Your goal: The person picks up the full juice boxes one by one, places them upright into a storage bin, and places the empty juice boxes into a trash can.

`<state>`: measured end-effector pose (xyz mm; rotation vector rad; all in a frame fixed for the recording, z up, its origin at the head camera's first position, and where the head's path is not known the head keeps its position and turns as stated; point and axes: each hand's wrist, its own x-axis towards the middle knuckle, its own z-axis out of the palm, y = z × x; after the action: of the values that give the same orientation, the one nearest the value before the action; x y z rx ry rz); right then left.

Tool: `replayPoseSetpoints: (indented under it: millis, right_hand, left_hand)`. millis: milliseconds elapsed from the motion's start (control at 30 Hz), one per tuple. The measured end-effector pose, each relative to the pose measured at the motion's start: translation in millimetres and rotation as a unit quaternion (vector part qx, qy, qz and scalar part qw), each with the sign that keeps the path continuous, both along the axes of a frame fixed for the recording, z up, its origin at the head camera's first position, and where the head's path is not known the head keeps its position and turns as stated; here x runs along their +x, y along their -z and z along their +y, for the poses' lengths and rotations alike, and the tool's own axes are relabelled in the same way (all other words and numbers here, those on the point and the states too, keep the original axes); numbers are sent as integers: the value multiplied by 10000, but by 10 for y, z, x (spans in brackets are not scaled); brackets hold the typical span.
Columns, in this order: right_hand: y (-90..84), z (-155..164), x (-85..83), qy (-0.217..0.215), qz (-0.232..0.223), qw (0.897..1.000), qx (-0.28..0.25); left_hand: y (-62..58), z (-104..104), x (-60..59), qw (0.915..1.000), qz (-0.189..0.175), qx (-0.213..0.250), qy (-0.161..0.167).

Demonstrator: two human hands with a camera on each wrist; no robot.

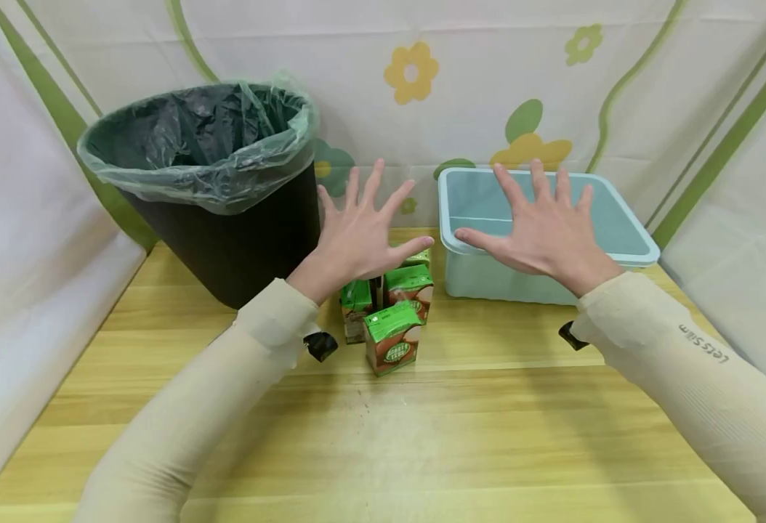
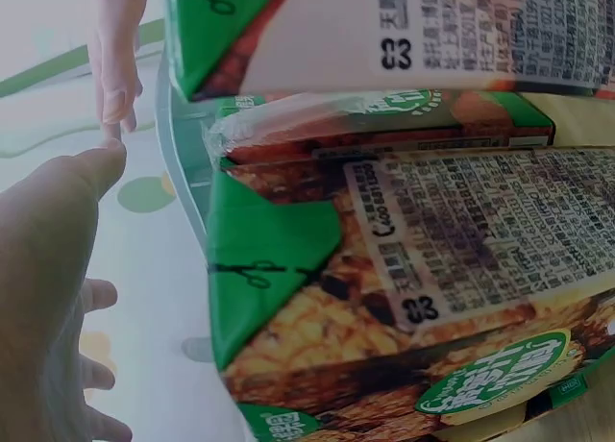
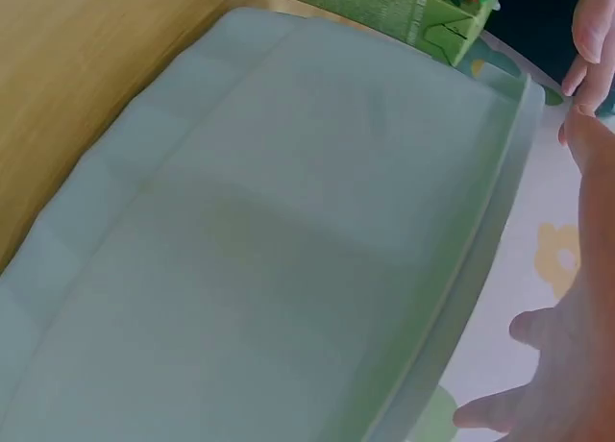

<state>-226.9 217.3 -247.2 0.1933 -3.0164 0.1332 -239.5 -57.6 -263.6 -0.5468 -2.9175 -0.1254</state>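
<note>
In the head view my left hand (image 1: 357, 236) is held over a cluster of small juice cartons, its fingers spread and holding nothing. The front carton (image 1: 393, 347) has a green top and a brown-red face. Close behind it stand a second carton (image 1: 412, 285) and a left carton (image 1: 355, 323), partly covered by my hand and wrist. The left wrist view shows a carton (image 2: 279, 298) with printed text up close. My right hand (image 1: 546, 225), also with spread fingers and nothing held, hovers over a light blue plastic bin (image 1: 507, 280), whose side wall fills the right wrist view.
A black trash can (image 1: 226, 243) with a translucent green liner (image 1: 206, 178) stands at the left back. Everything sits on a wooden table (image 1: 383, 450). A white flowered curtain (image 1: 357, 73) hangs behind and at both sides.
</note>
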Motion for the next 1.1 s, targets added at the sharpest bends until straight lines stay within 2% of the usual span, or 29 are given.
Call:
replayPoseSetpoints:
  millis: [233, 367, 500, 700, 933, 1100]
  right_hand:
    - [-33, 50, 29, -271, 205, 9986, -404]
    - [-30, 182, 53, -373, 264, 9953, -852]
    - [-16, 391, 70, -356, 366, 9903, -1295]
    - [24, 730, 71, -204, 547, 9865, -1531]
    - [155, 1066, 113, 13, 502, 9785, -2002]
    - [281, 1227, 165, 237, 426, 9718, -2307]
  left_hand:
    - [-21, -49, 33, 9997, 86, 243, 32]
    - [-18, -100, 70, 9974, 184, 661, 222]
    - [5, -166, 137, 9909, 344, 1214, 463]
    - [77, -301, 261, 9720, 679, 2111, 775]
    - [182, -445, 420, 9442, 751, 3055, 973]
    - [258, -491, 544, 9256, 816, 3526, 1110]
